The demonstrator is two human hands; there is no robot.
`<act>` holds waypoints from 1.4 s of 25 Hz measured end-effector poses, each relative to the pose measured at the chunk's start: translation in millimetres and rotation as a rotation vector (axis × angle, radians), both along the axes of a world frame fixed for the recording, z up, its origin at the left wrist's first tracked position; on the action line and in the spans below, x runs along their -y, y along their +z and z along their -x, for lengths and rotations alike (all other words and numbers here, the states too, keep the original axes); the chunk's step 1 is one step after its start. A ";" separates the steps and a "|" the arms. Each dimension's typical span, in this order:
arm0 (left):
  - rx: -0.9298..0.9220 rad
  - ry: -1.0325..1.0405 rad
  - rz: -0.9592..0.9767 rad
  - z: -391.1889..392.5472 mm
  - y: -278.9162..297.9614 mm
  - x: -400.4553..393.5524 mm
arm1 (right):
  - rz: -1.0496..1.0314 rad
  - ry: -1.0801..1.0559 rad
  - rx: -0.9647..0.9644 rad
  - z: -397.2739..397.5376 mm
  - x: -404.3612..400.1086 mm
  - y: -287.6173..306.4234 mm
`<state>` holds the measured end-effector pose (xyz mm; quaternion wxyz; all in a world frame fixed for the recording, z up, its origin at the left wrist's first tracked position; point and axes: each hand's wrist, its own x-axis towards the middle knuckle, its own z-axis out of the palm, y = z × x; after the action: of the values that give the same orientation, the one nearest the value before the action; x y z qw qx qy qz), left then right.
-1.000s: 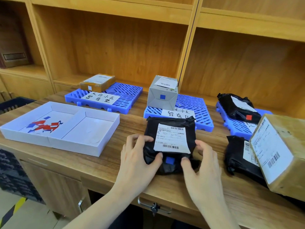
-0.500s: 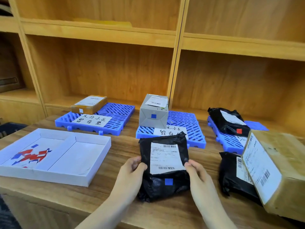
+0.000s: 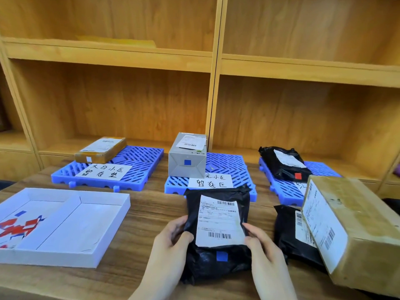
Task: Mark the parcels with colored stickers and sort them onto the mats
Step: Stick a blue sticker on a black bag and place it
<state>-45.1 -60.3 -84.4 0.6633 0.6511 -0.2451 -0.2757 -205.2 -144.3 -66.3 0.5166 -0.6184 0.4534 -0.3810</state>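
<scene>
Raised since the earlier frame, the black parcel (image 3: pixel 216 232) now tilts up off the wooden table (image 3: pixel 151 213), long axis running away from the hands, label facing the camera, blue sticker (image 3: pixel 222 256) at its near end. Left hand (image 3: pixel 167 254) and right hand (image 3: pixel 267 254) each grip one side edge, fingers curled round it. Beyond the hands lie three blue mats (image 3: pixel 138 161), each carrying one parcel. Right of the right hand: one black parcel under one brown box (image 3: pixel 355 232). Left of the left hand: one white tray (image 3: pixel 65 224).

three blue mats (image 3: pixel 138 161), three black bag parcels (image 3: pixel 216 263), three box parcels (image 3: pixel 187 156), one white tray (image 3: pixel 65 254), two hands (image 3: pixel 168 256)
</scene>
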 end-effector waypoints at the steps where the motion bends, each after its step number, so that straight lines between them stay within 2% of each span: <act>1: 0.007 -0.013 0.006 3.1 3.0 2.2 | 0.010 -0.014 0.002 3.0 1.1 2.8; 7: 0.061 -0.100 0.053 16.9 39.0 31.5 | 0.071 -0.091 0.026 7.3 23.7 29.8; 15: 0.107 -0.099 0.060 -8.7 71.3 112.3 | 0.102 -0.185 0.041 -31.3 87.0 64.3; 26: 0.323 -0.126 -0.128 -36.7 75.2 199.2 | 0.065 -0.259 -0.049 -83.4 173.3 58.8; 35: 0.422 -0.180 -0.296 -63.5 59.9 242.0 | 0.106 -0.219 -0.228 -114.4 219.7 41.5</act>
<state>18.4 -302.3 -24.4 0.4682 0.7595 -0.3918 -0.2248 -90.8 -364.0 -24.8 0.3839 -0.6309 0.5530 -0.3858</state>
